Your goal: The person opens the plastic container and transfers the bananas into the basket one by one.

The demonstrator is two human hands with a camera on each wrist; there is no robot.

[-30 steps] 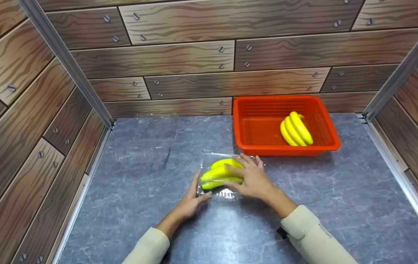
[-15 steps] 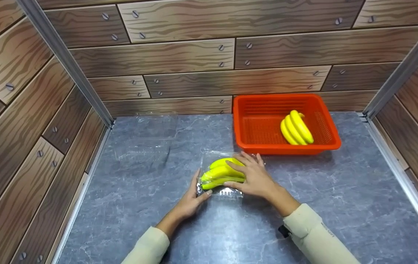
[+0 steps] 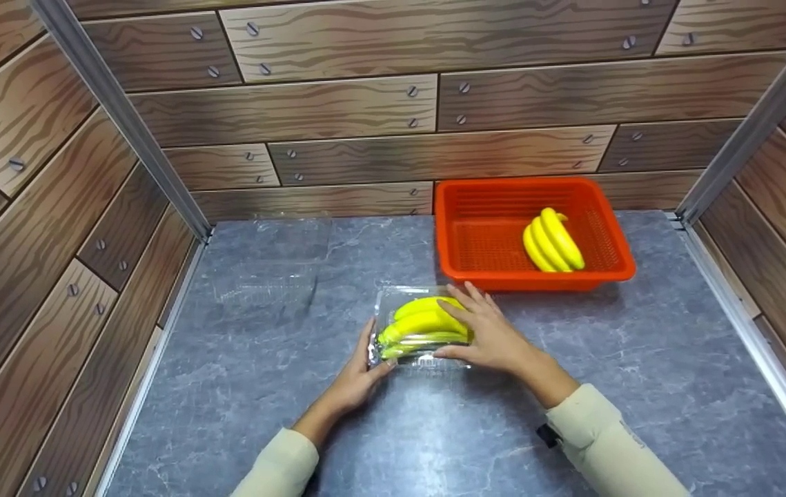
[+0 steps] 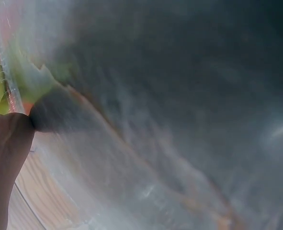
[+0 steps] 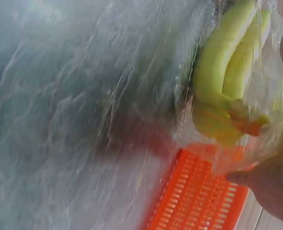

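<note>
A clear plastic clamshell box (image 3: pixel 380 298) with yellow bananas (image 3: pixel 424 323) inside rests on the grey tabletop, front and centre. At its left end, my left hand (image 3: pixel 355 381) grips the box, thumb in front and fingers along the side. Spread over the right end, my right hand (image 3: pixel 493 338) touches the plastic beside the bananas, its thumb toward the front. The right wrist view shows the bananas (image 5: pixel 227 62) behind clear plastic, between thumb and fingers. In the left wrist view a thumb (image 4: pixel 9 139) touches the box edge. Whether the lid is closed, I cannot tell.
At the back right stands an orange-red plastic basket (image 3: pixel 462 276) with another bunch of bananas (image 3: pixel 550 241) in it. A second clear clamshell box (image 3: pixel 265 286), its lid raised, sits at the back left. Wood-patterned panels (image 3: pixel 337 110) enclose the table on three sides.
My right hand has shifted slightly to the right over the box, uncovering more of the bananas. The left hand holds the same place. Basket and second box stay put.
</note>
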